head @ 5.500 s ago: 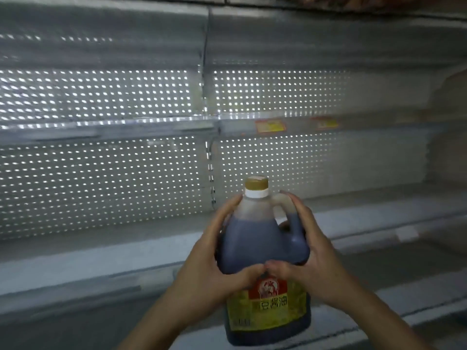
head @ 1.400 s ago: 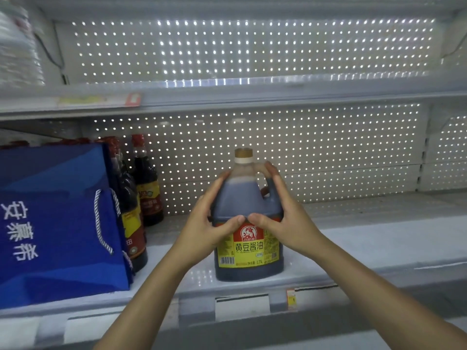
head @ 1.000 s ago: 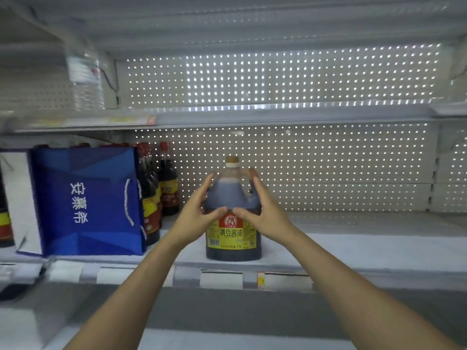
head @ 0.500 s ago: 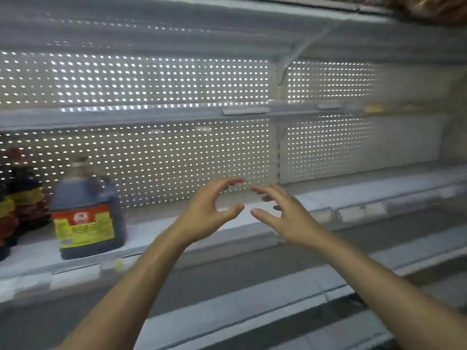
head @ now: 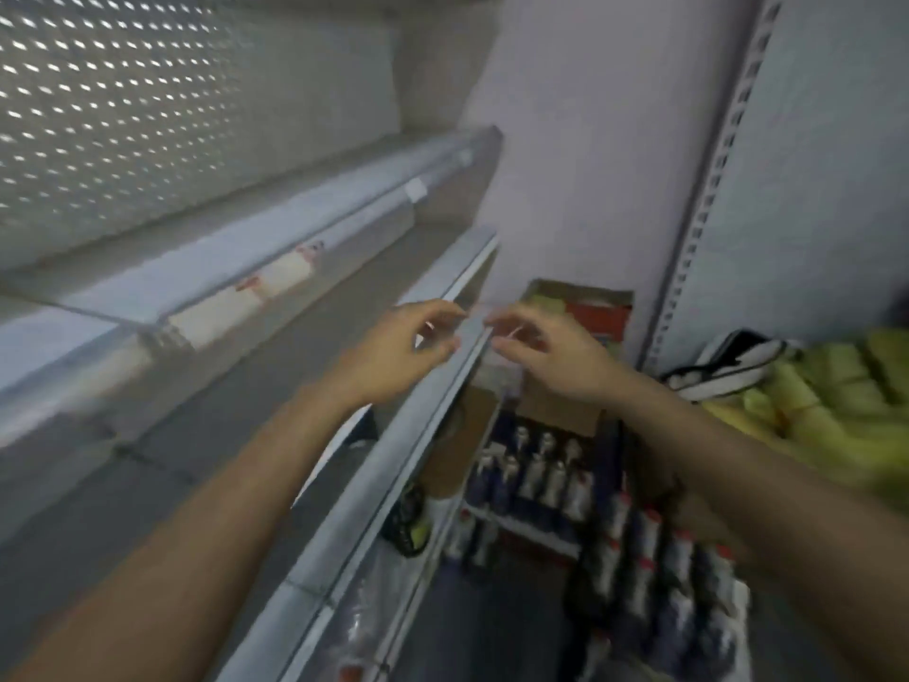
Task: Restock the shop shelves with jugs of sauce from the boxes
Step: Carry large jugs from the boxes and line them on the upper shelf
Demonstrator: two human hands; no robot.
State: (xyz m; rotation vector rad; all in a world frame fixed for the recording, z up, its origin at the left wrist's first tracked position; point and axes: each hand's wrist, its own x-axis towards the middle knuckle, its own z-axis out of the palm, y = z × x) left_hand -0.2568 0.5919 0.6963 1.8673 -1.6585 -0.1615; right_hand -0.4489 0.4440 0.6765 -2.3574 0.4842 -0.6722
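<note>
Jugs of sauce are out of my sight; my left hand (head: 393,351) and right hand (head: 551,356) hover empty, fingers loosely spread, over the shelf (head: 403,435) front edge, above blurred bottles (head: 541,475) in boxes (head: 575,307).

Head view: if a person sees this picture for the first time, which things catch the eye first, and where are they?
Two bare hands reach forward in the centre, the left hand and right hand, fingers loosely curled and holding nothing. To the left run grey metal shelves with a perforated back. Low on the right stand packs of bottles, with yellow goods beside them.
</note>
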